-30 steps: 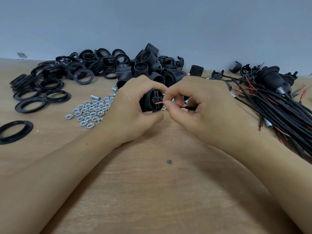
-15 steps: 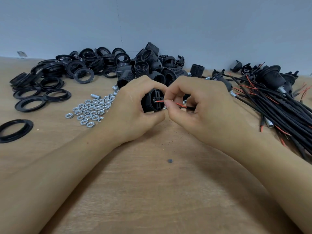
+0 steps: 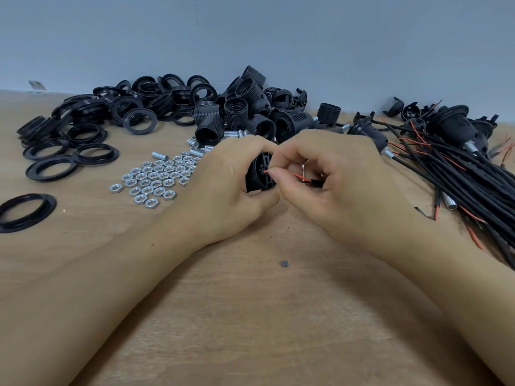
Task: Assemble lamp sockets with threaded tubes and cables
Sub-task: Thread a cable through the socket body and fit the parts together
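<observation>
Socket point(image 3: 257, 174) sits in my left hand point(image 3: 225, 188), fingers curled round its threaded body, terminal end turned toward my right hand point(image 3: 334, 179). Both hands are up off the wooden table point(image 3: 250, 316), knuckles nearly touching above the socket.

Right thumb and forefinger pinch a red wire point(image 3: 281, 174); its bare tip is at the socket's terminal face. Can't tell if it's seated in a terminal. The wire runs back under my right palm to a black cable point(image 3: 316, 181), which my other right fingers curl over. A bit of bright metal point(image 3: 304, 169) shows between those fingers, too hidden to identify.

Everything else, placed from the socket:
- left, on the table: loose hex nuts point(image 3: 156, 178) in a flat cluster
- just behind the nuts: a few short threaded tubes point(image 3: 159, 156)
- far left and back-left: black rings point(image 3: 92, 132), heaped, one ring point(image 3: 25, 211) lying apart nearest me
- directly behind, by the wall: pile of empty socket bodies point(image 3: 239, 112)
- right: bundle of black cables point(image 3: 459, 174) with red leads, several with sockets already on
- in front, toward me: one small dark speck point(image 3: 284, 263) on the table
</observation>
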